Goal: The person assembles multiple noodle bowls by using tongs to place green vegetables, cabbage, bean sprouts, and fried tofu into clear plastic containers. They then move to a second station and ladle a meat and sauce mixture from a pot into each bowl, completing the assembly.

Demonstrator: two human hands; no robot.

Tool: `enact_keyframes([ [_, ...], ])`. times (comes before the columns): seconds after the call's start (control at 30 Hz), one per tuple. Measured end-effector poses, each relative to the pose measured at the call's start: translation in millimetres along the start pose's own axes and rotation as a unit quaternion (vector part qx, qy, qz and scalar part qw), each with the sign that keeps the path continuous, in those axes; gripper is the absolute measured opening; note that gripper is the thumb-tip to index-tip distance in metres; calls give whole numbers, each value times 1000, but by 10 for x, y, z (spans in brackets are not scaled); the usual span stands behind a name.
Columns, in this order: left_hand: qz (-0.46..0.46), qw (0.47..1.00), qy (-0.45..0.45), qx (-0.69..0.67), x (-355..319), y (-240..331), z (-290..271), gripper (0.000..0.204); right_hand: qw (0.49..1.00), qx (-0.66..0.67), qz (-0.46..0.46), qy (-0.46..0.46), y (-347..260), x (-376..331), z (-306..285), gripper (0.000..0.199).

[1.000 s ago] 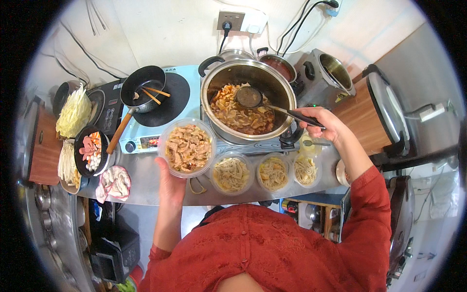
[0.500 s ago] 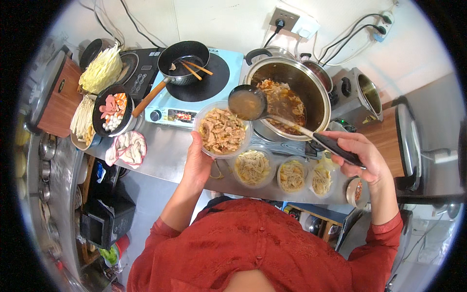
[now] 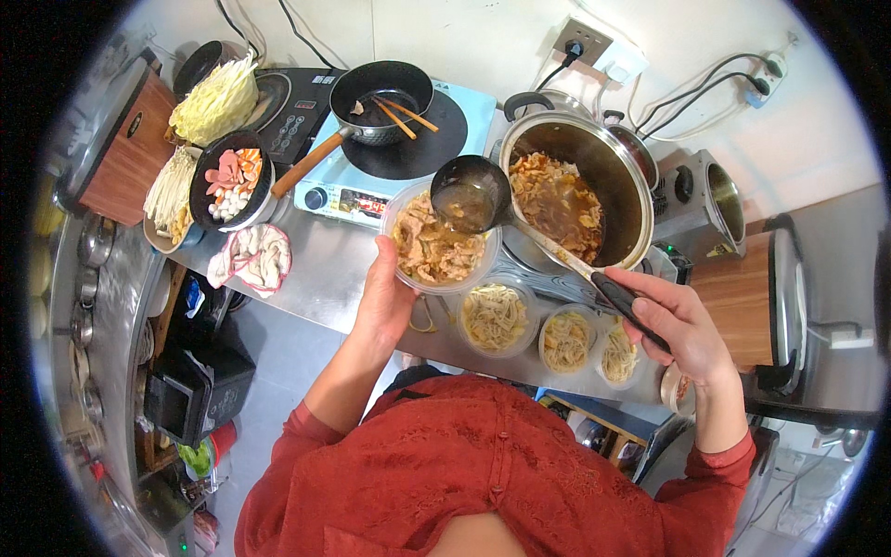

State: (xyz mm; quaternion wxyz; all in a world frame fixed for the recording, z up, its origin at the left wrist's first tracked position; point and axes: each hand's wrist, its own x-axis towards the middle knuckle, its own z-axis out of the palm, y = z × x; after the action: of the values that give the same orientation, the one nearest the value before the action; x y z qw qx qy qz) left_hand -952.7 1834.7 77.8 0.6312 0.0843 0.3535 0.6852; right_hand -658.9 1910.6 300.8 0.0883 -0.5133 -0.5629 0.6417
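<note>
One clear round tub (image 3: 436, 249), heaped with brownish saucy food

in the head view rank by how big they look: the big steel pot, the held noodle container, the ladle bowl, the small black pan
1. Big steel pot
2. Held noodle container, in the left hand
3. Small black pan, close to the container, so unsure
4. Ladle bowl, ladle held by the right hand

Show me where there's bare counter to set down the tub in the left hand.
Freest patch: steel counter between the light blue cooktop, the pink-rimmed dish and the left hand. The front edge is crowded with three noodle tubs below the filled tub; right hand and ladle cross over beside the big pot.
</note>
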Motion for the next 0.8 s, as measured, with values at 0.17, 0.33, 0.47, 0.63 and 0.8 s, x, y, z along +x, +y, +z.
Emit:
enact_keyframes([
  [0.17, 6, 1000, -6, -7, 13, 6, 35, 95, 999, -31, -24, 12, 6, -32, -26, 42],
  [0.33, 0, 1000, -5, -3, 8, 2, 38, 96, 975, -184, -111, 47, 69, -40, 2, 43],
  [0.47, -1, 1000, -3, -7, 30, -22, 21, 96, 898, -348, -252, 96, 152, -14, 72, 49],
  [0.63, 3, 1000, -13, -12, 68, -37, -3, 98, 786, -543, -267, 127, 180, -182, 216, 59],
  [0.8, 2, 1000, -10, -8, 84, -47, -13, 98, 802, -491, -257, 225, 211, -291, 93, 55],
])
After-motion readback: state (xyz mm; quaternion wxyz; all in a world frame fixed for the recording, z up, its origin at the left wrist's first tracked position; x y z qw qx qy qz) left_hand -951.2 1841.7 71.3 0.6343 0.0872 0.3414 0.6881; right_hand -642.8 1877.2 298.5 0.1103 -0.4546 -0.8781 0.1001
